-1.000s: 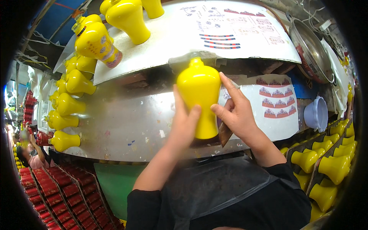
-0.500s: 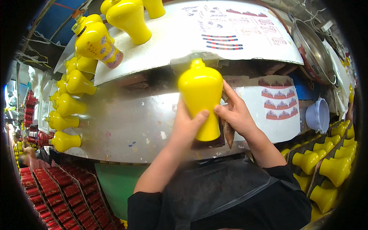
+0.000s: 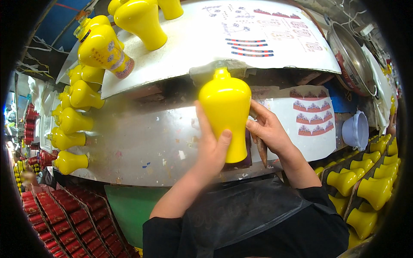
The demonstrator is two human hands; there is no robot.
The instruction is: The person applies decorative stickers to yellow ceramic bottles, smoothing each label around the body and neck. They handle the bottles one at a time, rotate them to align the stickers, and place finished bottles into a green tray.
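Observation:
A glossy yellow bottle (image 3: 224, 116) with a clear glass neck is in front of me over the metal table. My left hand (image 3: 211, 148) grips its lower left side, thumb across the front and fingers partly hidden behind it. Close against the bottle's right side is my right hand (image 3: 269, 131), fingers curled. A brown, pointed, stick-like tool (image 3: 261, 152) juts down from under that hand; its upper part is hidden by the fingers. Behind the bottle's base, a dark reddish block (image 3: 246, 159) shows in part.
A white raised board (image 3: 189, 41) at the back bears printed decals and yellow bottles, one decorated (image 3: 105, 49). More decals lie on a white sheet (image 3: 316, 142) at right, near a pale basin (image 3: 355, 131). Yellow bottles (image 3: 71, 162) line the left; racks of red (image 3: 73, 215) and yellow bottles flank me.
The bottle has come slightly nearer to me. My right thumb has slid off its front to the right edge, and the right hand with the brown tool has shifted a little right and down.

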